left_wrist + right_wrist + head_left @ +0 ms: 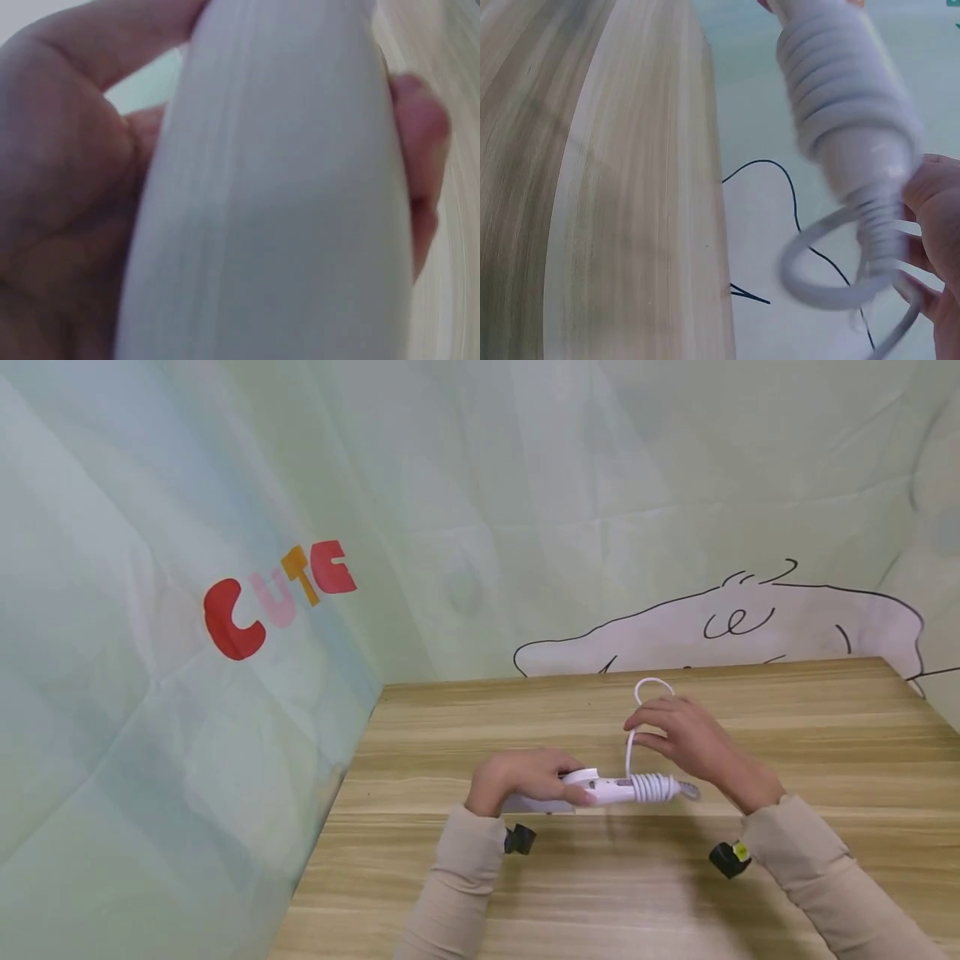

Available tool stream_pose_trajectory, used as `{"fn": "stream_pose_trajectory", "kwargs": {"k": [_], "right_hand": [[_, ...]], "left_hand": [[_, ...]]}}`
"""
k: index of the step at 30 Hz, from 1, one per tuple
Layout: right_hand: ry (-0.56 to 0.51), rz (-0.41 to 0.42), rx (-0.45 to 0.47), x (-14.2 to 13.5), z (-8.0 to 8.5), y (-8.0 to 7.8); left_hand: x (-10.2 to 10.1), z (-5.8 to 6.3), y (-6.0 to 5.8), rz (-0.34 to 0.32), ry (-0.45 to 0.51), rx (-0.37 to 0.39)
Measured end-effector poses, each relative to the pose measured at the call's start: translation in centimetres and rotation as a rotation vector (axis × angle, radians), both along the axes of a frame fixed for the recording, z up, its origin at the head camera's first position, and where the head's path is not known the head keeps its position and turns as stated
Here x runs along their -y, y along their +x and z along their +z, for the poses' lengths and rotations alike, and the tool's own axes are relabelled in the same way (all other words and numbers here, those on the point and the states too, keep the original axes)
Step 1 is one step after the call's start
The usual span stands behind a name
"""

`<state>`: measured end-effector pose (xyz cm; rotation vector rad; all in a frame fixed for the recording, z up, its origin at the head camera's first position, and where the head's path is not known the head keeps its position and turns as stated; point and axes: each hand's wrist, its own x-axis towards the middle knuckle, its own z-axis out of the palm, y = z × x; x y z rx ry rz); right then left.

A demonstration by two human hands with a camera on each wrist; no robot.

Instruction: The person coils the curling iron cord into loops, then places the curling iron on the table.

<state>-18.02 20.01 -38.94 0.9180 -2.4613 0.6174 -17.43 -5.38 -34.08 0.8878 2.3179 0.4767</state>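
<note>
A white handheld appliance was held lengthwise over the wood-grained table, its pale cord coiled in several turns round one end and rising from there in a loose loop. The left hand gripped the appliance's body, fingers and thumb wrapped about it, while the right hand pinched the cord above the coils. Beyond the table hung a pale green backdrop, bearing coloured letters that spelled CUTE and a black-line drawing.
</note>
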Motion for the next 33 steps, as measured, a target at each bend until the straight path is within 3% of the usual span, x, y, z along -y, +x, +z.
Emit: {"fn": "stream_pose_trajectory", "kwargs": {"k": [6, 17, 25, 33], "right_hand": [[0.027, -0.036, -0.135, 0.1, 0.7, 0.7], [0.055, -0.047, -0.111, 1.0, 1.3, 2.5], [0.04, -0.083, -0.08, 2.1, 1.2, 3.8], [0.016, -0.136, 0.022, 2.9, 0.8, 5.0]], "left_hand": [[-0.5, 0.2, 0.3, 0.093, -0.051, -0.069], [-0.9, -0.1, 0.2, 0.237, -0.068, -0.085], [-0.4, 0.0, -0.3, 0.259, -0.055, -0.091], [0.3, 0.0, -1.0, 0.255, 0.02, -0.133]]}}
